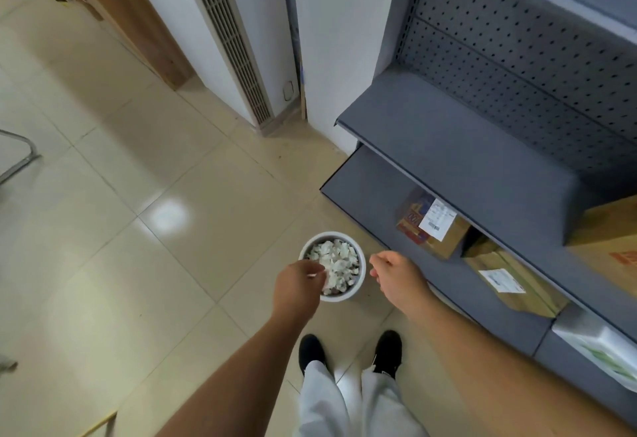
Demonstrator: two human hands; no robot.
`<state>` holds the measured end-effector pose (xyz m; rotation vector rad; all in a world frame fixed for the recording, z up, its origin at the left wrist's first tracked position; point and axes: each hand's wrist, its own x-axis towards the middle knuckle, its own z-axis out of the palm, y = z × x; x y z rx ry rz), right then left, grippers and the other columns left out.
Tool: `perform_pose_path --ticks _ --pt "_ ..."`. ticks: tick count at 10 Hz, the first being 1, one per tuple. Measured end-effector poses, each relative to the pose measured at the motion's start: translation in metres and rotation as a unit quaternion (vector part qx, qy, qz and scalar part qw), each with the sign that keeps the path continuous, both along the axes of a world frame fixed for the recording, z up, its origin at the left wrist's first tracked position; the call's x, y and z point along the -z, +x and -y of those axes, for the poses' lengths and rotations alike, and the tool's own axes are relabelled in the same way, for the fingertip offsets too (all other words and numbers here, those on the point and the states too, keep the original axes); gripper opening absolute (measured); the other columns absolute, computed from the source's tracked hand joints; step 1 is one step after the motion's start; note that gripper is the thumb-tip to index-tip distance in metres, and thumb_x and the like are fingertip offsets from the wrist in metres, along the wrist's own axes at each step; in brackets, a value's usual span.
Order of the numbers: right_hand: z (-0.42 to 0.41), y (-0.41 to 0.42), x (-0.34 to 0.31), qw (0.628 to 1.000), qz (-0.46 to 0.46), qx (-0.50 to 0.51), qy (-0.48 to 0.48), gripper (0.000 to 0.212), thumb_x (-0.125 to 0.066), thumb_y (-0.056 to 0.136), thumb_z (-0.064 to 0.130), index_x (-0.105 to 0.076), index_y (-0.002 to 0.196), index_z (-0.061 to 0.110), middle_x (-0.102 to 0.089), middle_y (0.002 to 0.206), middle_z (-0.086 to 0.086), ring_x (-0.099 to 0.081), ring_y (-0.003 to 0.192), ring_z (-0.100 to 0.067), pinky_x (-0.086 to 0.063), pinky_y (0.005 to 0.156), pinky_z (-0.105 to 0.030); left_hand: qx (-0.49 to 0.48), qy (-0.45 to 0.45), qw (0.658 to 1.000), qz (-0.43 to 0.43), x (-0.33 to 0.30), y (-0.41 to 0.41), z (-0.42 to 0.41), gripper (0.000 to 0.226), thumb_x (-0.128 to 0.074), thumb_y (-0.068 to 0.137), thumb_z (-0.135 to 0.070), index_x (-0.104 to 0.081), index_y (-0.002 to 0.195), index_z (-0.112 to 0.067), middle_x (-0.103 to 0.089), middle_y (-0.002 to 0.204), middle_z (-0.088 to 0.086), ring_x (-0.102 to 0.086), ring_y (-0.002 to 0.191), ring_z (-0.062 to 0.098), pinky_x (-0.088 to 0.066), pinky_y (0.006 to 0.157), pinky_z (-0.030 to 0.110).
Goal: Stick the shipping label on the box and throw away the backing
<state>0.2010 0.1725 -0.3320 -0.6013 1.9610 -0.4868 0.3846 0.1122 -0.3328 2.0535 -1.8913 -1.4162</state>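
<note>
A round white waste bin (360, 266) stands on the floor, full of crumpled white paper scraps. My left hand (296, 283) hovers over its left rim, fingers pinched on a small crumpled white backing (319, 274). My right hand (396, 273) hangs loosely curled just right of the bin, holding nothing. On the lowest grey shelf stands a cardboard box (444, 240) with a white shipping label (437, 219) on its top. Beside it lies a second labelled box (517, 285).
A grey metal shelving unit (465, 147) with a pegboard back fills the right side. A large carton (606, 247) sits on the middle shelf at far right. Beige floor tiles (138, 229) spread to the left. My black shoes (312, 350) stand just below the bin.
</note>
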Motion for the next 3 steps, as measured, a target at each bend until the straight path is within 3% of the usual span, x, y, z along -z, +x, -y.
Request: perform_pose_path --ticks 2,3 --pt "0.014 -0.007 0.022 1.0 -0.007 -0.025 0.002 0.036 -0.045 0.102 0.035 -0.065 0.093 0.006 -0.071 0.095 -0.016 -0.067 0.092 -0.032 -0.048 0.07 -0.035 -0.012 0.004 1.0 0.002 0.026 -0.017 0.01 0.026 -0.064 0.092 -0.019 -0.075 0.115 -0.021 -0.076 0.118 -0.003 -0.068 0.109 0.021 -0.054 0.09 0.033" --pt "0.023 -0.01 0.028 1.0 -0.012 -0.02 0.004 0.035 -0.044 0.102 0.034 -0.063 0.089 0.008 -0.071 0.095 -0.015 -0.066 0.093 -0.03 -0.046 0.067 -0.032 -0.028 0.002 1.0 0.004 0.041 -0.02 0.012 0.028 -0.067 0.091 -0.023 -0.073 0.118 -0.022 -0.075 0.118 -0.005 -0.068 0.109 0.02 -0.053 0.091 0.033"
